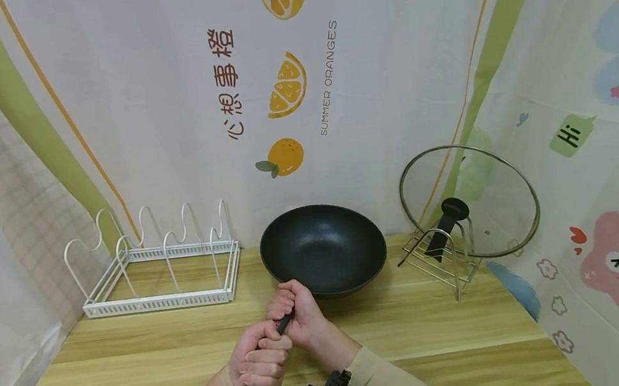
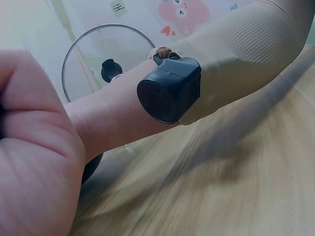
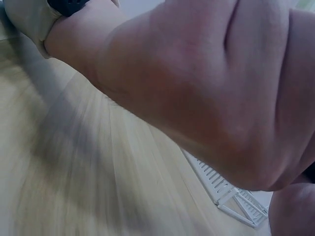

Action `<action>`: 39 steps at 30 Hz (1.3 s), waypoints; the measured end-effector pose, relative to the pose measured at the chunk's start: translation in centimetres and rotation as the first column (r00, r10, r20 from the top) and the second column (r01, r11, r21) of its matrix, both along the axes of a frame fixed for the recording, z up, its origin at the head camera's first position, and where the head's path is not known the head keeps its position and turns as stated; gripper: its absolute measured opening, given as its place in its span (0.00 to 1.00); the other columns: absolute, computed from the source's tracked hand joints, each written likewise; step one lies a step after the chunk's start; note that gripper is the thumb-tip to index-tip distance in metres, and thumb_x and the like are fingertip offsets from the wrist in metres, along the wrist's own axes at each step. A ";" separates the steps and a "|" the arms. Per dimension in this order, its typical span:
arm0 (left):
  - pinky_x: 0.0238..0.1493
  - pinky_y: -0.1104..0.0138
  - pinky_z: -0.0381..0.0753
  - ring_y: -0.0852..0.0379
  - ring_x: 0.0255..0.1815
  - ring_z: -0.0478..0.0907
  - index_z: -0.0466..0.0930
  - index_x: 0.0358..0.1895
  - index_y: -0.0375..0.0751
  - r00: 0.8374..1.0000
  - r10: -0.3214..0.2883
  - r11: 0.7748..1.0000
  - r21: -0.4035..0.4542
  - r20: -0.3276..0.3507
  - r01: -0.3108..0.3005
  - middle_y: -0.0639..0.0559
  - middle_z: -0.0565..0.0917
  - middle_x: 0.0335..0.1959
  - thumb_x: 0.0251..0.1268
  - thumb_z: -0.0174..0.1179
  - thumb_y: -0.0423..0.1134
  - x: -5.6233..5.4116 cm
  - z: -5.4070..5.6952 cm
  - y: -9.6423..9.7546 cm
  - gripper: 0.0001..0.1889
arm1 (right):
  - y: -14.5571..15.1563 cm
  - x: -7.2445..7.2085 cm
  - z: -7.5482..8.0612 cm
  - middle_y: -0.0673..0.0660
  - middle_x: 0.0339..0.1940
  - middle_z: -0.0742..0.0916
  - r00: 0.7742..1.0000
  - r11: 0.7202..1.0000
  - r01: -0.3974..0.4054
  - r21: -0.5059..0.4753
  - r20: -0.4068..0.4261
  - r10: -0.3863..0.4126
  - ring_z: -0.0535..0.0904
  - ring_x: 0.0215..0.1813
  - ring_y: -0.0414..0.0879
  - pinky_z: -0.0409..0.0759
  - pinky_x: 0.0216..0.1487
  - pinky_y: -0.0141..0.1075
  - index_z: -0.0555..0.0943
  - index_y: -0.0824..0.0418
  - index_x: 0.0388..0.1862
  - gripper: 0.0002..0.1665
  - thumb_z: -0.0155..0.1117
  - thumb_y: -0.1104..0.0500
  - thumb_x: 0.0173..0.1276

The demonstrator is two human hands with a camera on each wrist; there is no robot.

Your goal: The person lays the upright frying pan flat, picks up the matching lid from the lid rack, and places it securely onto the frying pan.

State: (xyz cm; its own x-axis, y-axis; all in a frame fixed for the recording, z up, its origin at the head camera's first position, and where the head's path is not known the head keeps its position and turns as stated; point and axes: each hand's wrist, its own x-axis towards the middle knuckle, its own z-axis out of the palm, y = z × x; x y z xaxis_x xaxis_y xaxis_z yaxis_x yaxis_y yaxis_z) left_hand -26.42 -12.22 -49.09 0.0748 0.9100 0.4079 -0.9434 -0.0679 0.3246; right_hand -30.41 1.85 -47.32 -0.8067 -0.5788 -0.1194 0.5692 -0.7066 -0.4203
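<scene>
A black wok [image 1: 322,249] with a dark, round bowl is in the middle of the head view, its inside facing me. Both hands grip its black handle [image 1: 284,324]. My right hand [image 1: 303,316] is curled round the part closer to the bowl. Nearer to me, my left hand [image 1: 262,362] holds the handle's end, its thumb lying along the top. Whether the wok's base touches the table cannot be told. In the left wrist view, the left fist [image 2: 39,147] fills the left side, and the right forearm [image 2: 110,118] crosses behind it.
To the left stands a white wire rack [image 1: 157,304]. A glass lid [image 1: 495,196] with a black knob leans in a small metal stand [image 1: 455,271] at the right. Behind the wood-grain table [image 1: 134,369] hangs a printed curtain [image 1: 160,108].
</scene>
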 end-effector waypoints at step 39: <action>0.13 0.77 0.57 0.68 0.08 0.58 0.55 0.23 0.55 0.999 0.028 1.000 -0.009 0.030 -0.028 0.63 0.59 0.12 0.81 0.44 0.42 -0.1 -0.6 0.4 0.20 | 0.4 -0.1 -0.7 0.41 0.11 0.68 0.999 1.000 0.025 -0.005 0.036 -0.025 0.67 0.14 0.35 0.66 0.25 0.23 0.58 0.48 0.14 0.33 0.38 0.56 0.87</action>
